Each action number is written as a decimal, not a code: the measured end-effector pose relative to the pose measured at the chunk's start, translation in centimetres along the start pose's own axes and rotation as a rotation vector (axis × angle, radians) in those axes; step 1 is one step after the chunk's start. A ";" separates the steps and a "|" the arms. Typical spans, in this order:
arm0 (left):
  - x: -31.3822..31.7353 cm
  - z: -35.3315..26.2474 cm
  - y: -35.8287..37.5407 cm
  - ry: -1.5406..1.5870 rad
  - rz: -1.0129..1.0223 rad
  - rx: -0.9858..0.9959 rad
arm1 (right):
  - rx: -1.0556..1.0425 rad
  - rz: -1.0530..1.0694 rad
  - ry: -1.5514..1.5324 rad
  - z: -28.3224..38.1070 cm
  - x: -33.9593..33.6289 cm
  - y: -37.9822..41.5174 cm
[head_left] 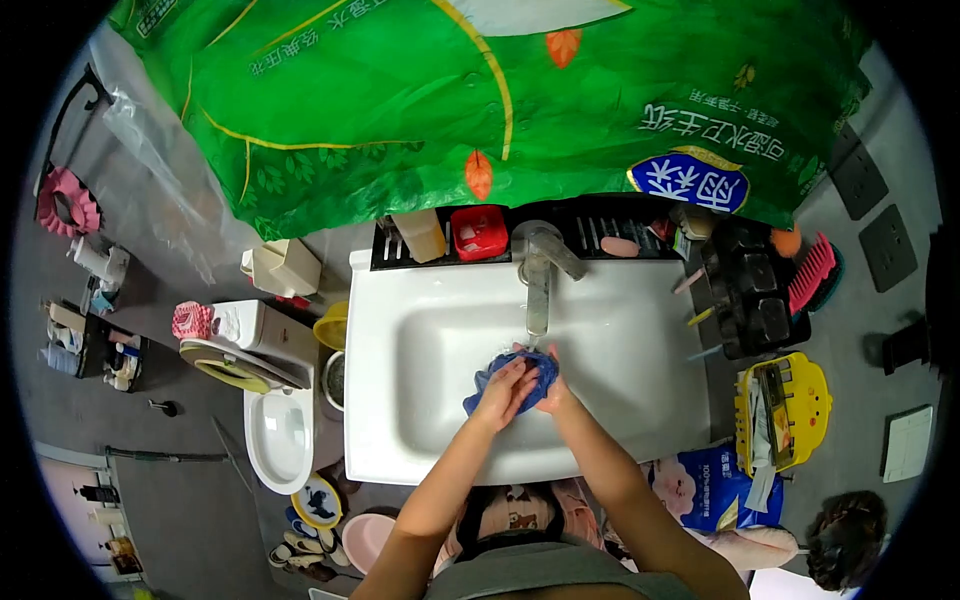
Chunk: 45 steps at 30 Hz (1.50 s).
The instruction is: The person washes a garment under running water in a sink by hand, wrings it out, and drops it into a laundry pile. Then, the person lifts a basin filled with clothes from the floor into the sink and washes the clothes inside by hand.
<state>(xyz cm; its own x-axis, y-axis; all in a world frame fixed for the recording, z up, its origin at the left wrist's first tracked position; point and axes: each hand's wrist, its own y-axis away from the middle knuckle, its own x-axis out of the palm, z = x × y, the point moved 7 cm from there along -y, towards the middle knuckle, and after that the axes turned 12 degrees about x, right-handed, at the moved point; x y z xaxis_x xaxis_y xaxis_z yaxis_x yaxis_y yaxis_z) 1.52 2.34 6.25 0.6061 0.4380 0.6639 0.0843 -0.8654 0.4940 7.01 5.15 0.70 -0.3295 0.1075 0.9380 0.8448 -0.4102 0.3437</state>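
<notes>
Basin [420, 340], glossy white and smooth, ceramic in look; tap [537, 300], shiny metal; bundle [540, 385], soft blue cloth, wrinkled and matt; sheeting [350, 120], glossy green plastic film, creased; basket [815, 400], smooth yellow plastic; comb [812, 275], pink plastic; wall [190, 400], grey, mostly matt; small box [480, 222], shiny red plastic
</notes>
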 end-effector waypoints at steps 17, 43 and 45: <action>-3.9 6.6 -8.0 0.122 0.235 -0.274 | -0.182 -0.654 0.174 5.9 -2.6 4.5; -1.4 0.0 -5.0 -0.824 0.063 1.021 | -0.031 -0.726 0.211 2.6 -5.5 2.8; 0.5 0.6 -3.0 -1.060 0.177 1.226 | -0.025 -0.336 -0.018 2.0 -3.4 1.5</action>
<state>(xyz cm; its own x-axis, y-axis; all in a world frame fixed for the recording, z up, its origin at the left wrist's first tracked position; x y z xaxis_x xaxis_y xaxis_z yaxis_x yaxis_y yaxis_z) 2.06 5.04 4.78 0.8744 0.4117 -0.2568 0.1877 -0.7750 -0.6034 10.22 6.01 -1.86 -0.5798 0.2566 0.7733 0.6795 -0.3715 0.6327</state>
